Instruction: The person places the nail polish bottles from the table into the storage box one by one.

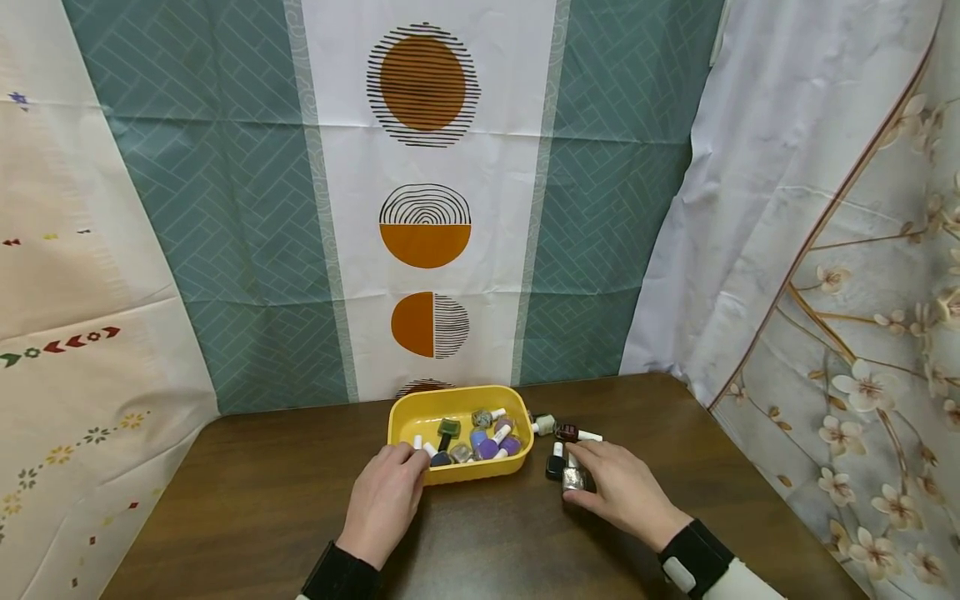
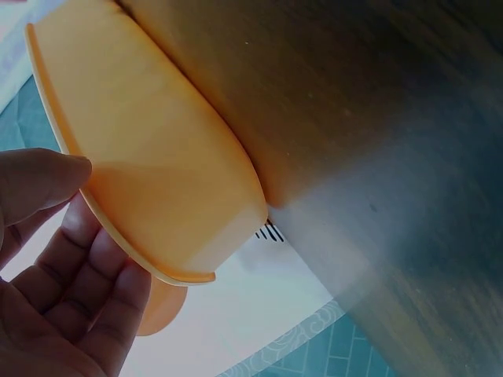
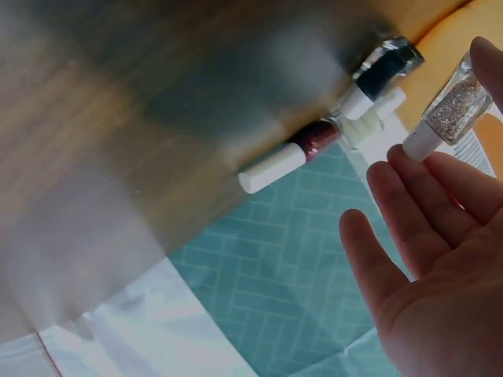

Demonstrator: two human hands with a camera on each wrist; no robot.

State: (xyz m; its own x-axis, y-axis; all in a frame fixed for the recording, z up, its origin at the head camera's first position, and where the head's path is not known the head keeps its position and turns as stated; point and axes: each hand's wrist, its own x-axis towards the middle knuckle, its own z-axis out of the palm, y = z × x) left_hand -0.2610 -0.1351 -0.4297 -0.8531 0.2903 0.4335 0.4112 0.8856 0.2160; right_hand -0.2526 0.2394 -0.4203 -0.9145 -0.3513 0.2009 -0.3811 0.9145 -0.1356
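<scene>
Tray (image 1: 483,473): set on the bench (image 1: 480,542) near its far edge, with the long side turned to the person, probably so that its inside can be seen and reached by both hands.

Left hand (image 1: 382,496): clasped on the tray's near left corner, the rim pinched between thumb and fingers; the tray is likely being steadied this way.

Right hand (image 1: 618,483): closed lightly on the glitter bottle, one finger held away from it.

Glitter bottle (image 1: 573,478): gripped end to end, the thumb at the glass base and fingertips at the white cap, perhaps because its neighbours are less easily knocked that way. Whether it is lifted off the bench cannot be told.

Loose bottles: grouped just right of the tray, within easy reach of the right hand. The black bottle (image 1: 555,465) is placed beside the glitter bottle; the red bottle (image 1: 567,432) and pale bottle (image 1: 545,424) are laid farther back.

Bottles in tray: strewn at mixed angles, apparently unsorted; the green bottle (image 1: 449,427) is seen apart from the purple bottles (image 1: 488,449), which are bunched towards the right end.
</scene>
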